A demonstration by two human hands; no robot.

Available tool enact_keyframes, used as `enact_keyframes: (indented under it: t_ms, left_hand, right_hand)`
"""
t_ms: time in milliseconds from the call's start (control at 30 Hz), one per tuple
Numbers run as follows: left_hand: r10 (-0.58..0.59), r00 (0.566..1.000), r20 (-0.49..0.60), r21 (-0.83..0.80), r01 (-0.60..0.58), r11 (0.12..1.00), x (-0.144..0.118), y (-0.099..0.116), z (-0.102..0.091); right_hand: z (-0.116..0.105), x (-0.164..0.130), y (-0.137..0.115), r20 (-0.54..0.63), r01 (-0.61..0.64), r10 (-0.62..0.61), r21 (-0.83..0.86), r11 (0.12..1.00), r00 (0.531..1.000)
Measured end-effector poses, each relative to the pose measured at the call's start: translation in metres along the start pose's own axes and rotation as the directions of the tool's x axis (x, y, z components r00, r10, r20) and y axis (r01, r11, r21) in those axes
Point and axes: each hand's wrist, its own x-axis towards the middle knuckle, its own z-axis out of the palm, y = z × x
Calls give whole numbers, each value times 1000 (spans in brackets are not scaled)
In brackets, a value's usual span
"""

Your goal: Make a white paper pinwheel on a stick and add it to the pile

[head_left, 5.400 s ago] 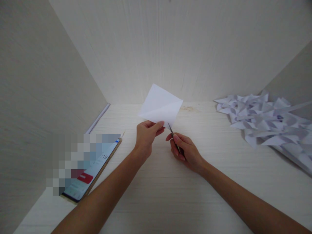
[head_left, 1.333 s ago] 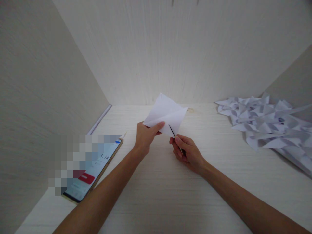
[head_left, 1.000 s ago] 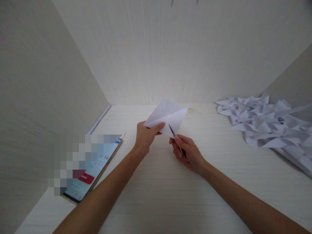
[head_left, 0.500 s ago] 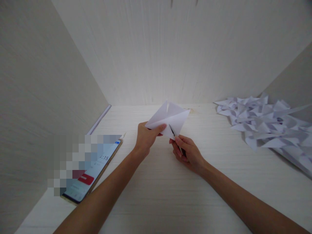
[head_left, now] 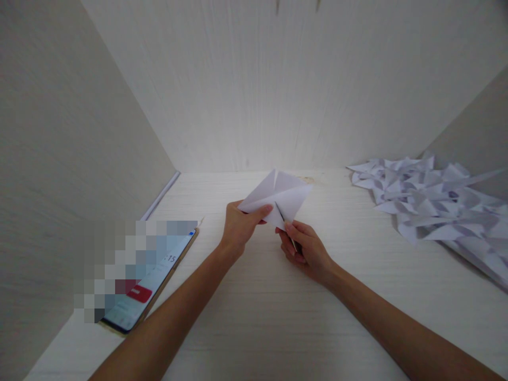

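nearest the camera, two bare forearms reach forward over the pale wood-grain table (head_left: 254, 328). at the near left edge a smartphone with a lit screen and a red button (head_left: 148, 286) lies flat on the table, partly blurred out, well apart from both hands. further in, the right hand (head_left: 304, 248) is curled closed around a pair of small metal scissors (head_left: 284, 225), whose thin blades angle up and away into the lower edge of the paper; how far apart the blades stand cannot be told. just beside it, the left hand (head_left: 240, 227) pinches the near left corner of a folded white paper sheet (head_left: 278, 198) between thumb and fingers, holding it up off the table. the paper is folded into a pointed shape, with a narrow slit showing at its upper edge. further off to the right, a heap of white cut paper scraps (head_left: 432, 198) lies on the table against the side wall. beyond everything stands the pale back wall (head_left: 278, 79).
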Motion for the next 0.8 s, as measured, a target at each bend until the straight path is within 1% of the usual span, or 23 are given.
enact_keyframes:
  t_ms: [800]
  left_hand:
    - [-75,997,6,-77,75,994,2,-2,1]
  right_hand:
    - [0,0,0,-3,-8,8,24,1000,1000]
